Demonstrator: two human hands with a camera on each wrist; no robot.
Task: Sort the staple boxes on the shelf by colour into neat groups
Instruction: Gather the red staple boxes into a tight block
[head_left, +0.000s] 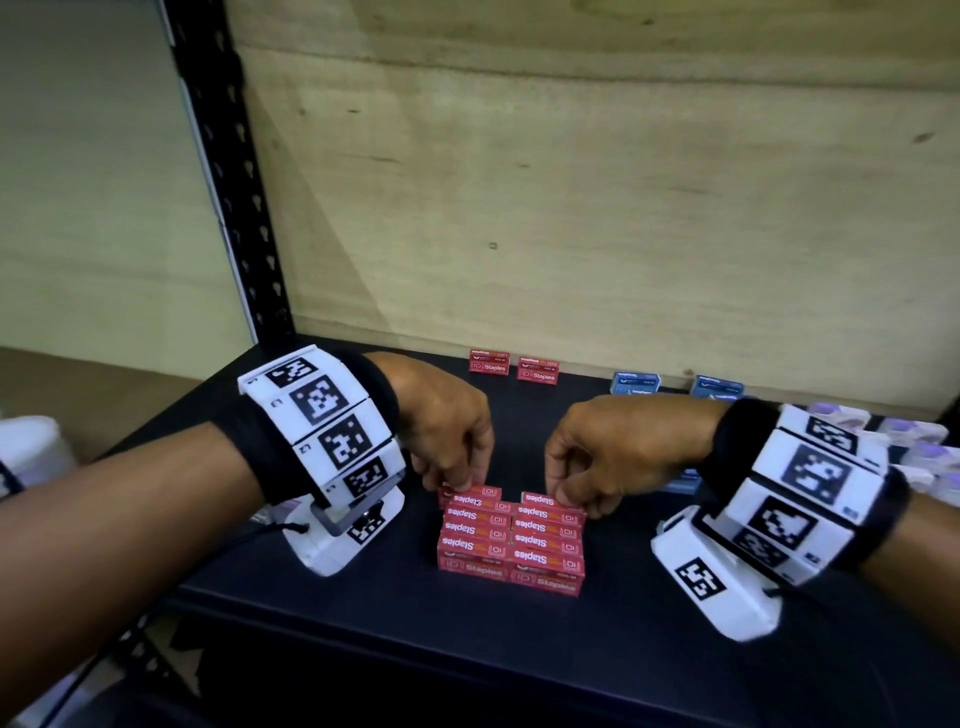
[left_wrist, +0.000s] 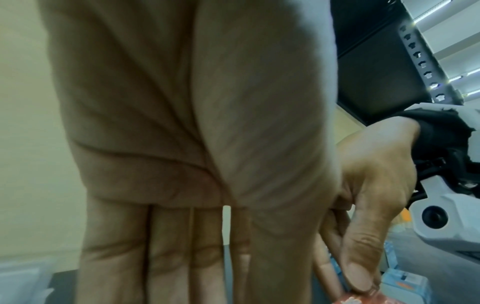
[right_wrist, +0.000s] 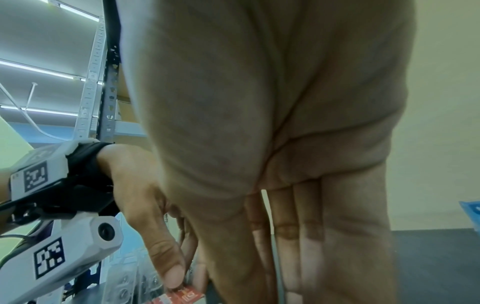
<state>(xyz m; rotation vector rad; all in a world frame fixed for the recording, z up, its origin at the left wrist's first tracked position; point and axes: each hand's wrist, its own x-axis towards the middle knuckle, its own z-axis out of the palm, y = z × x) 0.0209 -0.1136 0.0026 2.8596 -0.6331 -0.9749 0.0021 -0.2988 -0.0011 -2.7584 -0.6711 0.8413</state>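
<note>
A block of red staple boxes (head_left: 511, 543), two columns stacked several high, stands in the middle of the dark shelf (head_left: 363, 623). My left hand (head_left: 454, 486) pinches the top box of the left column. My right hand (head_left: 569, 499) pinches the top box of the right column. In the right wrist view the left thumb (right_wrist: 174, 275) presses on a red box (right_wrist: 187, 297). The left wrist view shows the right thumb (left_wrist: 363, 277) on a red box (left_wrist: 436, 300). Two more red boxes (head_left: 514, 366) stand upright at the back.
Blue boxes (head_left: 675, 385) stand at the back right, and another blue box (head_left: 683, 480) lies behind my right hand. Pale purple boxes (head_left: 914, 441) crowd the far right. A wooden back panel (head_left: 571, 208) and a black slotted post (head_left: 228, 182) bound the shelf.
</note>
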